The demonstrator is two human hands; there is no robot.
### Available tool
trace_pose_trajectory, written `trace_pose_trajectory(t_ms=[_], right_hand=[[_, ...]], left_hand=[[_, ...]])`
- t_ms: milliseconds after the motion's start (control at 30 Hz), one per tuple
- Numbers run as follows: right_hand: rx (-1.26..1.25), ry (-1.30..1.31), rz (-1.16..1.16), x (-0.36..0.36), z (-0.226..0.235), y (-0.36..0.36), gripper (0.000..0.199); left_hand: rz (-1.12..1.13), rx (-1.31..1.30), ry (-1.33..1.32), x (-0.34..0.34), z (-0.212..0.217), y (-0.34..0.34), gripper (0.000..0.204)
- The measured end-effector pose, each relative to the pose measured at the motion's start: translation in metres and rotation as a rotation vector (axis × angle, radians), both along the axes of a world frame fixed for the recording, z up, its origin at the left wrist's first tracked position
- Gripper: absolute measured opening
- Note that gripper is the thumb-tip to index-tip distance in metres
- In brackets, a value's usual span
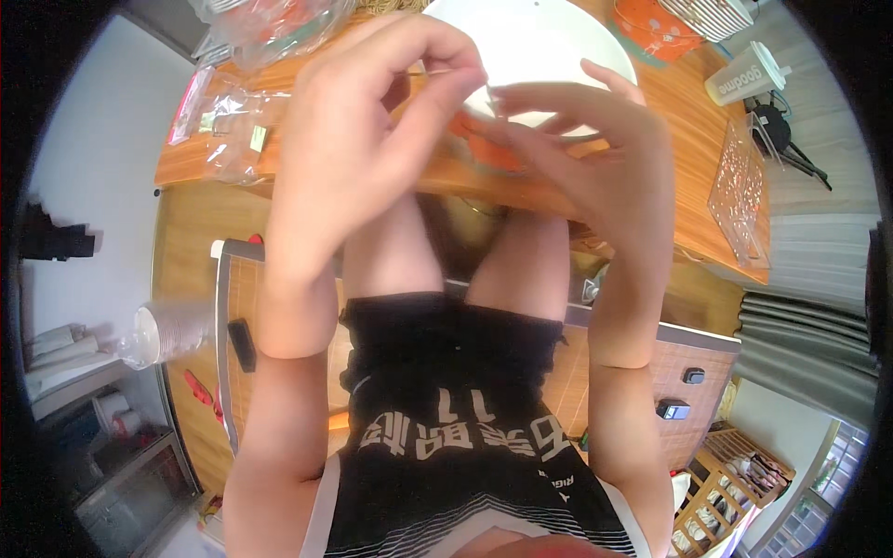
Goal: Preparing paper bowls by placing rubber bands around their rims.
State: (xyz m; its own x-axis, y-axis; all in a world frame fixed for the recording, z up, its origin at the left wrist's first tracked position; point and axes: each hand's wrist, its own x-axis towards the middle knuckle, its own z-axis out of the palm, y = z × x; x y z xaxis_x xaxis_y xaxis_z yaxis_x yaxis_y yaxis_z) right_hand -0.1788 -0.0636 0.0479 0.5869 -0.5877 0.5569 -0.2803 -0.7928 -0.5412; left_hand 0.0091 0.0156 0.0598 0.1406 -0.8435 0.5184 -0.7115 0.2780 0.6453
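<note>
Both hands meet over the near edge of the wooden table, by a large white round dish (539, 42). Thumb and forefinger of my left hand (349, 126) are pinched together at the fingertips. Close beside them, my right hand (609, 153) also has its thumb and fingers drawn together, the other fingers slightly bent. A tiny pale sliver (491, 100) shows between the fingertips, too small to name. Just below the fingers is an orange patterned item (493, 149), partly hidden by my right hand and blurred.
Clear plastic packaging (233, 130) lies on the table's left, with more plastic bags (274, 33) behind. On the right stand a lidded drink cup (739, 74), an orange patterned container (656, 33) and a clear flat tray (739, 195). My legs are under the table edge.
</note>
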Motion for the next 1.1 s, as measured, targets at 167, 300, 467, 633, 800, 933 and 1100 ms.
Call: trace_pose_trajectory(t_ms=[167, 300, 467, 633, 800, 933, 1100], right_hand=[[0.072, 0.09, -0.052, 0.001, 0.009, 0.005, 0.012], [-0.033, 0.087, -0.058, -0.006, 0.002, -0.001, 0.012], [-0.132, 0.002, -0.098, 0.001, -0.001, 0.003, 0.011], [0.012, 0.027, -0.088, -0.004, -0.002, 0.007, 0.009], [0.049, 0.012, -0.137, -0.004, -0.005, 0.004, 0.011], [-0.074, 0.037, -0.096, -0.005, -0.006, 0.001, 0.012], [-0.083, 0.015, -0.087, -0.005, -0.008, -0.001, 0.01]], left_hand=[[-0.153, -0.04, 0.172, 0.01, -0.015, -0.007, 0.008], [-0.178, 0.056, 0.191, 0.006, -0.01, -0.008, 0.011], [-0.207, -0.092, 0.349, 0.001, -0.018, -0.011, 0.006], [-0.23, -0.136, 0.352, 0.0, -0.02, -0.007, 0.007], [-0.138, 0.001, 0.194, 0.01, -0.017, 0.003, 0.016], [-0.111, -0.214, -0.234, 0.004, -0.003, 0.01, 0.03], [-0.127, -0.249, -0.477, 0.001, -0.002, 0.006, 0.022]])
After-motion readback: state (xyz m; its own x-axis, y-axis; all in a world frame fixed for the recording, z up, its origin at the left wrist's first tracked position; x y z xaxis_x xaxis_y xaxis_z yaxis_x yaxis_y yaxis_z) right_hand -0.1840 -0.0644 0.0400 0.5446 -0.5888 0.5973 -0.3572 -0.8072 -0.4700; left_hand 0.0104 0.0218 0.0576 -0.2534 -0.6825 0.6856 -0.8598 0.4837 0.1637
